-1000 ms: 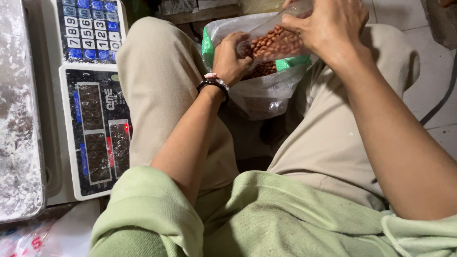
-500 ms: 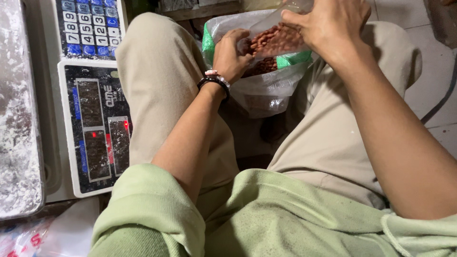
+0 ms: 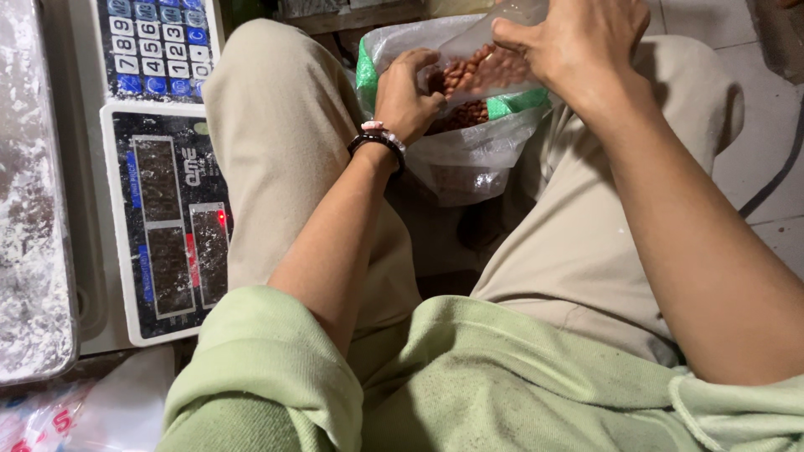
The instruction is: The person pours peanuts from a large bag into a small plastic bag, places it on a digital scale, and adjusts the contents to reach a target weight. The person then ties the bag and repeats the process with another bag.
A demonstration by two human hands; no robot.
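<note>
A large clear and green plastic bag (image 3: pixel 469 155) of reddish-brown peanuts (image 3: pixel 459 115) sits between my knees. My left hand (image 3: pixel 408 92), with a dark bead bracelet at the wrist, reaches into the bag's mouth, fingers curled among the peanuts. My right hand (image 3: pixel 574 46) pinches a small clear plastic bag (image 3: pixel 490 63) partly filled with peanuts and holds it over the big bag. The small bag's top edge runs out of the frame.
A digital weighing scale (image 3: pixel 163 180) with a blue keypad and a flour-dusted metal pan (image 3: pixel 33 218) lies to my left. Crumpled plastic packaging (image 3: pixel 75 414) sits at the lower left. Tiled floor (image 3: pixel 770 167) shows at the right.
The view has shifted a little; my left hand has pushed deeper into the big bag, and the small bag in my right hand has stayed above it.
</note>
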